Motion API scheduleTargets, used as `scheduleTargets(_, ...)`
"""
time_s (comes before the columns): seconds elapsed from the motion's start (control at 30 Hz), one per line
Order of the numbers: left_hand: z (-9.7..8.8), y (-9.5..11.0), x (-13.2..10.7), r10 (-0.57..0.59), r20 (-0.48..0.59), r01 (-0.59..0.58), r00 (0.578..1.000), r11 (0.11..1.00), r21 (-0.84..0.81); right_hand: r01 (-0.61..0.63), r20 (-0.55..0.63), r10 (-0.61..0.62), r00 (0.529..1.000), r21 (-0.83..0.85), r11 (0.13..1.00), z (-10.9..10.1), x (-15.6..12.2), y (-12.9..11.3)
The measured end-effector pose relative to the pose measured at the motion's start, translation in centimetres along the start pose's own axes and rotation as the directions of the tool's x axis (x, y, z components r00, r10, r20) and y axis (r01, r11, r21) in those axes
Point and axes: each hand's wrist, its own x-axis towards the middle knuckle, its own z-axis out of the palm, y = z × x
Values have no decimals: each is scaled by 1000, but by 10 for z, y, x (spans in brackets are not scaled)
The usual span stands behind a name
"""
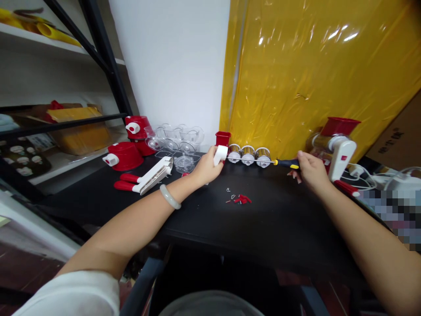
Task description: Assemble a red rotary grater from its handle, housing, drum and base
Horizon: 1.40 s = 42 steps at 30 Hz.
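Note:
My left hand [206,168] is closed round a red-and-white grinder body [222,148] standing on the black table [263,219]. My right hand [310,169] grips the yellow-and-black handle of a long screwdriver [287,163]. Its thin shaft runs left towards the grinder body, passing in front of three metal drum blades [248,154] lined up by the wall. A pale bangle [170,196] sits on my left wrist.
An assembled red-and-white grinder [335,147] stands at the right. Clear cups [174,137], red hoppers [124,154] and a white-and-red handle part [148,177] lie at the left. Small red bits and screws [239,199] sit mid-table. Yellow plastic sheet [312,66] hangs behind; shelves [49,127] stand left.

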Motion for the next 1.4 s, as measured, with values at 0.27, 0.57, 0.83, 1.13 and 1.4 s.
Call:
scheduleTargets(0.27,-3,2,1,16,-38,-13,999,997,80,-120,46,117,992,73,990,3,0,-7)
scheduleTargets(0.57,-5,1,1,48,-26,-44,999,991,127,-250,130,235,963,106,963,6,0,-9)
scheduleTargets(0.83,-8,3,1,87,-10,-84,996,979,183,-394,168,369,914,146,908,10,-1,-16)
scheduleTargets(1.13,-11,9,-2,91,0,-88,996,958,272,-511,215,484,848,96,854,11,4,-10)
scheduleTargets(1.4,-15,7,1,81,3,-79,997,968,239,-448,135,429,893,178,876,14,3,-5)
